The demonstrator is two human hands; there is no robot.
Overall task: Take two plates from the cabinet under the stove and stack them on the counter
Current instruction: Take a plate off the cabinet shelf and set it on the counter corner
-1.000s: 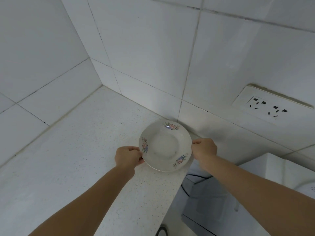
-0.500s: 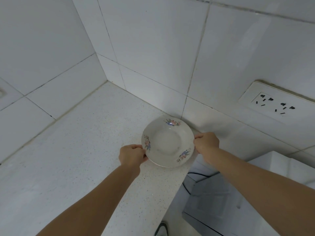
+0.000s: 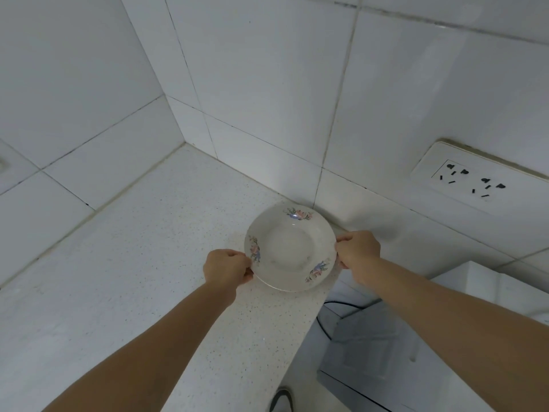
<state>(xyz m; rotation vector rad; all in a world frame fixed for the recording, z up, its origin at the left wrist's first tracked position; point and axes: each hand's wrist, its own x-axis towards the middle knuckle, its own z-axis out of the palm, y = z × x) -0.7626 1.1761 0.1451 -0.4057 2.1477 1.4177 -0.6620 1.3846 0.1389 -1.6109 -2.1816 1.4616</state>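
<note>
A white deep plate (image 3: 289,248) with small pink and blue flower prints on its rim sits on the speckled white counter (image 3: 142,263), close to the tiled back wall and near the counter's right end. My left hand (image 3: 227,267) grips the plate's left rim. My right hand (image 3: 358,251) grips its right rim. Whether a second plate lies under it is hidden.
White tiled walls meet in a corner (image 3: 184,142) behind the counter. A double wall socket (image 3: 472,178) is at the right. Past the counter's right edge stands a white appliance (image 3: 445,337) with a black cable (image 3: 325,321).
The plate and both hands have stayed in nearly the same place on the counter; the view has shifted slightly, showing a little more of the wall.
</note>
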